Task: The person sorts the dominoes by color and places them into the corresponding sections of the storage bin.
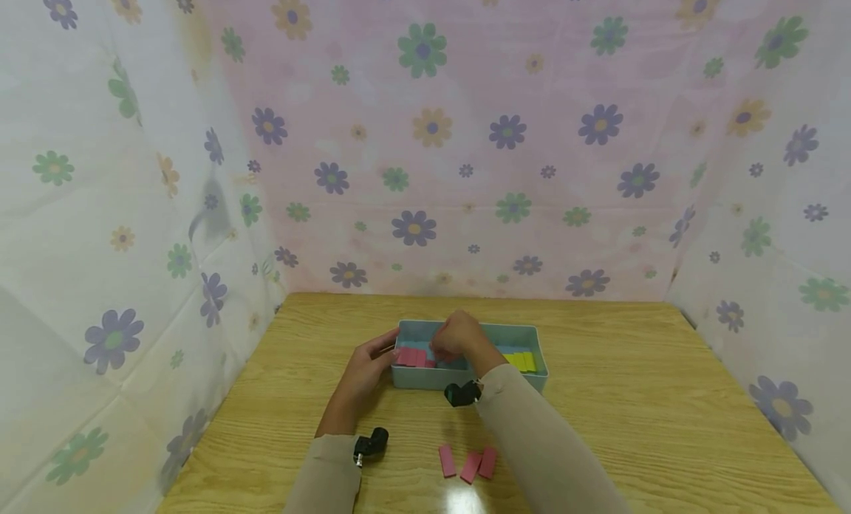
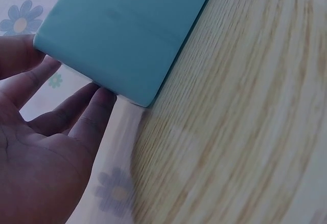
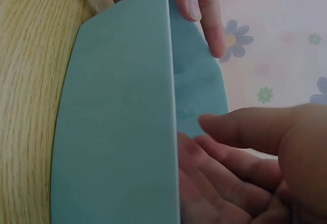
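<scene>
A light blue tray (image 1: 532, 335) sits mid-table, with pink blocks (image 1: 411, 357) at its left end and yellow blocks (image 1: 521, 361) at its right. My left hand (image 1: 368, 364) holds the tray's left end; its thumb (image 3: 196, 6) lies over the rim and its fingers (image 2: 94, 109) press the outer wall (image 2: 127, 35). My right hand (image 1: 455, 337) reaches down into the tray over the pink blocks. In the right wrist view its thumb (image 3: 240, 127) and loosely bent fingers (image 3: 214, 178) show nothing between them, and the tray wall (image 3: 117, 132) hides the fingertips.
Three loose pink blocks (image 1: 468, 462) lie on the wooden table (image 1: 631, 396) near the front edge, between my forearms. Flowered cloth walls (image 1: 425, 130) close off the table on the left, back and right.
</scene>
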`<state>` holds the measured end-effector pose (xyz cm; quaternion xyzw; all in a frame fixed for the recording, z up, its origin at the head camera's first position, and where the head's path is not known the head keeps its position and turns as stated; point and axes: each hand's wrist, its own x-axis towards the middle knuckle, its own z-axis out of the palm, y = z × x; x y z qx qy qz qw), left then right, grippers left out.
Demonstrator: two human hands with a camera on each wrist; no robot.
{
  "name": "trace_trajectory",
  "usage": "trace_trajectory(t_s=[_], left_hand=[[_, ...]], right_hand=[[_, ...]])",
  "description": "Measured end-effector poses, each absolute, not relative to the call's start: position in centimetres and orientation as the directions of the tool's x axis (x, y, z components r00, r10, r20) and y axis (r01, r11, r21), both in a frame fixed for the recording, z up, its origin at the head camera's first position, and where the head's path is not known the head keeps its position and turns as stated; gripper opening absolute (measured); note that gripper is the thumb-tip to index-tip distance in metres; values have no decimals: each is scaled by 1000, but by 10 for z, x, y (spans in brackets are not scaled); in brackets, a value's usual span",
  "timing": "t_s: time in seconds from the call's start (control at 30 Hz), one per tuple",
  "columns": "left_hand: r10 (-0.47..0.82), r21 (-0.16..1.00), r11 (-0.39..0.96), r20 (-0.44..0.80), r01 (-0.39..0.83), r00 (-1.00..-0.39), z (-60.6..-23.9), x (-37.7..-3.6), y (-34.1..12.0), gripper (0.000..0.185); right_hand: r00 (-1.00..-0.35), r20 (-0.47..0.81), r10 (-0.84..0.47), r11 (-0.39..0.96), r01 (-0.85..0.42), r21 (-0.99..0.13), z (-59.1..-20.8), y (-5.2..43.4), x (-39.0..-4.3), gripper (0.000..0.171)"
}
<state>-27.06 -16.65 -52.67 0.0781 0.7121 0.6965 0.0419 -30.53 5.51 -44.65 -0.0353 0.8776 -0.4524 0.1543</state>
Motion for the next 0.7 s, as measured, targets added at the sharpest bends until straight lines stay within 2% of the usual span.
trace_trajectory(t_s=[0.17, 0.37, 0.6, 0.7], left_hand=[[174, 999, 10, 47, 49, -984, -526, -270, -167, 50], [170, 999, 13, 39, 42, -985, -527, -271, -167, 49], [165, 999, 9, 45, 48, -985, -528, -272, -167, 49], [165, 999, 11, 39, 41, -986, -527, -271, -167, 49]], right_hand=[[-905, -303, -298, 575, 83, -814, -448, 50, -304, 25], [-890, -331, -314, 572, 101, -814, -450, 46, -305, 29], [-913, -304, -273, 559, 107, -822, -451, 46, -306, 26], [-930, -275, -243, 558, 98, -824, -450, 46, -306, 32]])
